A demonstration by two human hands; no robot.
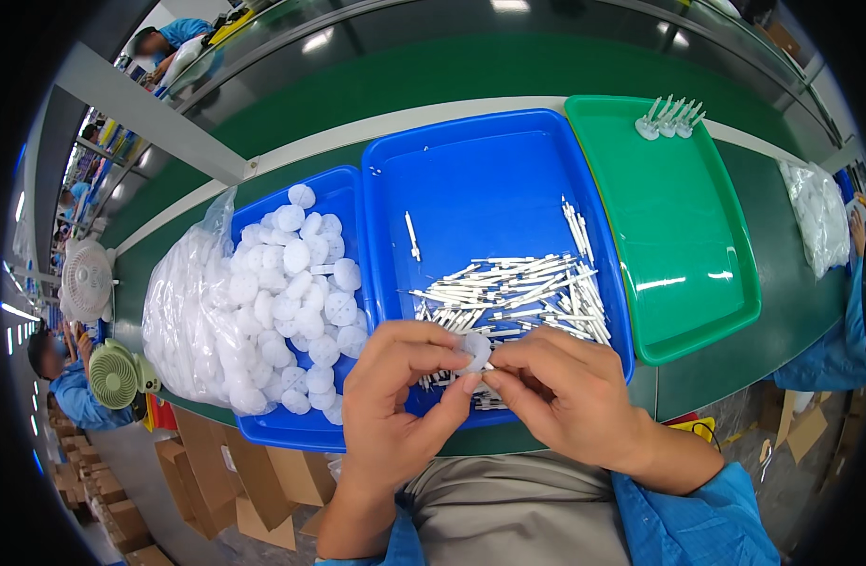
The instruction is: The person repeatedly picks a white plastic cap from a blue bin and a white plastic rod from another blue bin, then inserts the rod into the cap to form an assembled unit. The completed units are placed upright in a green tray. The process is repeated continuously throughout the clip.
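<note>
Clock read about the meeting point of the hands, left to right. White fan (86, 280) between 9 and 10. Clear plastic bag (192, 321) near 9, its mouth lying over the left blue tray (291, 435), which holds loose white discs (341, 307) at about 10. Left hand (395, 377): thumb and fingertips pinched on a single white disc (472, 349), held above the near part of the middle blue tray (489, 189). White rods (508, 283) heaped in that tray, mainly at 12 to 1. Right hand (584, 391): fingertips together at the disc's edge, on a small white piece (487, 366), mostly hidden. Green tray (678, 217) at 2; pale discs with upright rods (667, 126) clustered toward its far edge, between 1 and 2.
</note>
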